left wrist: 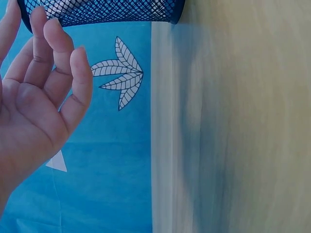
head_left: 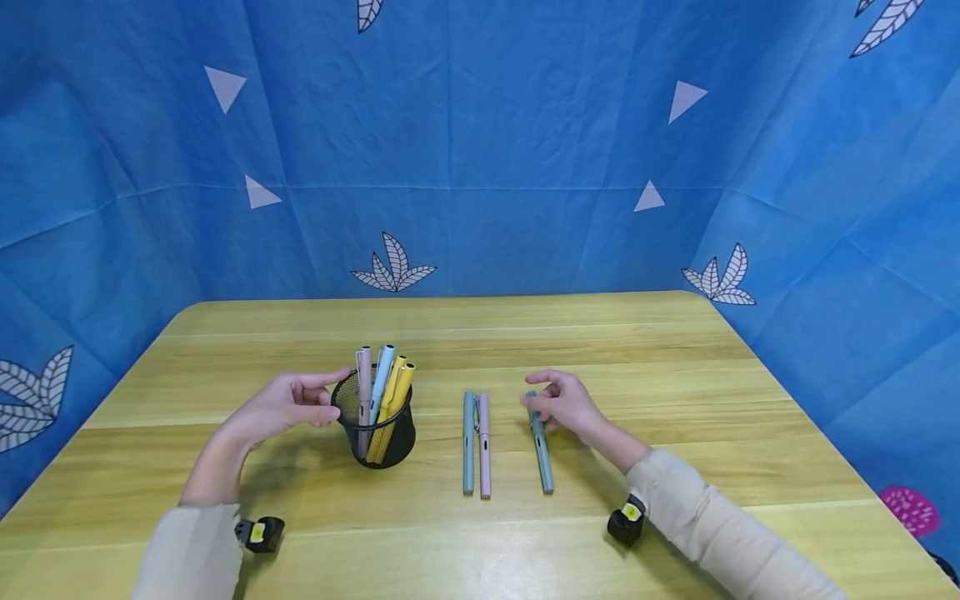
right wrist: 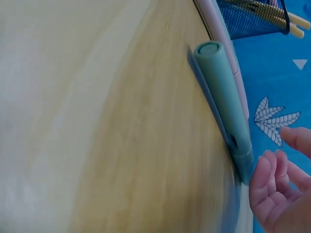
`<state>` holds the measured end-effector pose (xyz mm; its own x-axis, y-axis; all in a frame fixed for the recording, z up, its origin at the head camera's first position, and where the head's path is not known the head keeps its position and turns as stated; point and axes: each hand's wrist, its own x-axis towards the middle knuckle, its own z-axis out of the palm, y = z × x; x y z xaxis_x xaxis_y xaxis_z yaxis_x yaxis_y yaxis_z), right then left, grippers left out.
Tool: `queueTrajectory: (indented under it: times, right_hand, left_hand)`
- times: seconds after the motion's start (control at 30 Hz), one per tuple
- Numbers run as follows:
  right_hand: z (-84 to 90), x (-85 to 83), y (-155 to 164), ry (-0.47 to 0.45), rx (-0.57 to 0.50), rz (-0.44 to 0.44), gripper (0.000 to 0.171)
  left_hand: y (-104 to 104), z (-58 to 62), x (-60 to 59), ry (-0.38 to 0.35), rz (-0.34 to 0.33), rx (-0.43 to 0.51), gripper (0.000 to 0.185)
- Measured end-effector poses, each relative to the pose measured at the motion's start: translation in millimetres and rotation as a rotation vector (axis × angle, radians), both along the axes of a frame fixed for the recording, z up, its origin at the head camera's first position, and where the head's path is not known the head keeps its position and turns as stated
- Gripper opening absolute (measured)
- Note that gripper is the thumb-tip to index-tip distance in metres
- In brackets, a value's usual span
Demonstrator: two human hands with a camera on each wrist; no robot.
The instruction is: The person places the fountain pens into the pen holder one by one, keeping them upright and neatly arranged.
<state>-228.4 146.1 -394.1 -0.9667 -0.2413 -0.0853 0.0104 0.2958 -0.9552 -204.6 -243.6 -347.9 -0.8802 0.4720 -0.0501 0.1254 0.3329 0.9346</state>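
A black mesh pen cup (head_left: 378, 437) stands on the wooden table (head_left: 675, 375) and holds several pens: pink, light blue and yellow. My left hand (head_left: 309, 402) sits just left of the cup with relaxed fingers (left wrist: 58, 53) by its wall (left wrist: 97, 12), gripping nothing. Right of the cup, a teal pen (head_left: 468, 442) and a pink pen (head_left: 484, 446) lie side by side. Further right lies another teal pen (head_left: 542, 454). My right hand (head_left: 555, 402) hovers at its far end (right wrist: 240, 150) with loosely curled fingers (right wrist: 272, 189), not wrapped round it.
A blue cloth backdrop (head_left: 480, 150) with white leaf and triangle prints encloses the table on three sides. Small black wrist cameras (head_left: 258, 533) (head_left: 626, 521) sit under both sleeves. Bare tabletop stretches behind and to the right of the pens.
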Motion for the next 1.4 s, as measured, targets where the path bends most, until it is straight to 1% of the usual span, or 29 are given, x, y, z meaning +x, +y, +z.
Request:
queueTrajectory:
  times: [0.23,0.47,0.93,1.2,1.4]
  right_hand:
    - [-2.8,-2.9,7.1,-0.050,0.060,0.031,0.047]
    - [-3.5,-4.9,13.1,-0.088,0.074,0.072,0.053]
    - [-2.7,-6.0,12.8,-0.094,0.148,0.090,0.057]
    - [-1.9,-8.2,12.5,-0.133,0.126,0.114,0.061]
    - [-0.2,-8.8,12.7,-0.164,0.141,0.179,0.069]
  left_hand:
    - [0.1,-0.5,0.0,-0.001,-0.005,0.003,0.066]
    - [-0.3,-1.3,-0.9,-0.003,-0.014,0.007,0.066]
    - [-0.9,-2.4,-1.2,0.001,-0.015,0.004,0.066]
    - [-1.1,-2.1,-1.4,0.010,-0.022,0.002,0.065]
    - [-1.2,-1.8,-0.9,0.008,-0.020,0.006,0.065]
